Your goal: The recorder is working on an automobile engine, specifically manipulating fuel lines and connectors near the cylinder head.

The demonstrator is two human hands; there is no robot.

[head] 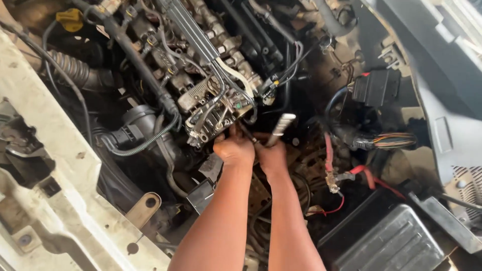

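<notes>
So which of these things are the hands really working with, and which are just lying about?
In use: left hand at the engine's metal part; right hand holding a silver tool.

Lying about: yellow cap, black box, red cables, black ribbed cover.

place: car repair workshop | evidence: open engine bay (211, 95), loose red cables (361, 173)

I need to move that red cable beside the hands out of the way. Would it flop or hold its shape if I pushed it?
The red cable looks thick and sheathed, so it would probably bend stiffly and spring back. Its lower end carries a metal terminal clamp, likely making that end heavy and apt to swing. The thinner red wire below curls loosely, so probably floppy.
</notes>
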